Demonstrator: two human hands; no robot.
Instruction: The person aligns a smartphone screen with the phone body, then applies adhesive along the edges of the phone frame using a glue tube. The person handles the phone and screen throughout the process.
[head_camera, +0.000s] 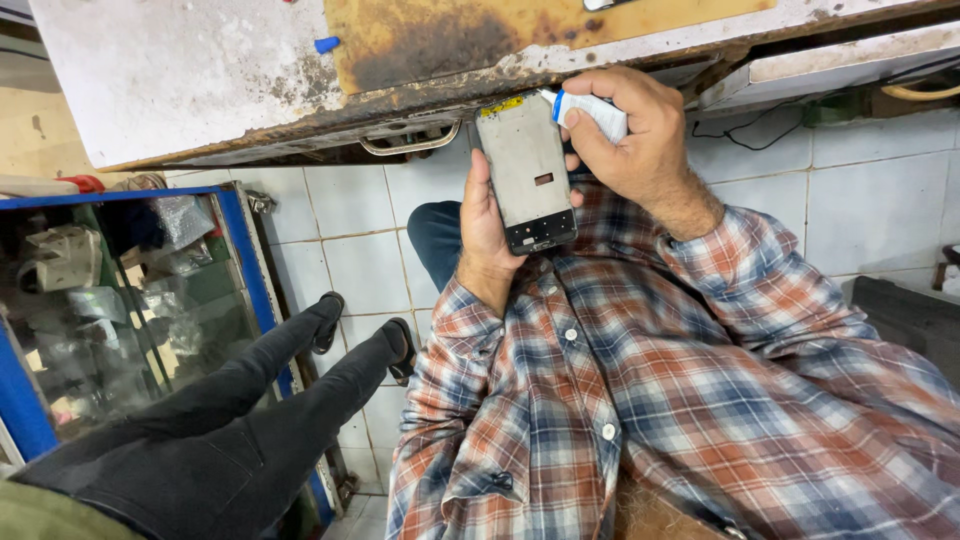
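My left hand (483, 225) holds a grey phone frame (525, 170) upright from its left edge, the inner side facing me. My right hand (630, 130) is wrapped around a small white tube with a blue band (590, 112). The tube's tip touches the frame's top right corner. Both arms wear a plaid shirt in red, blue and white. The hands are just below the front edge of a worn, rust-stained workbench (200, 80).
A metal drawer handle (410, 145) hangs under the bench edge. To my left, another person's legs in black trousers and black shoes (365, 335) stretch across the white tiled floor (350, 250). A blue-framed glass cabinet (120, 300) with parts stands at far left.
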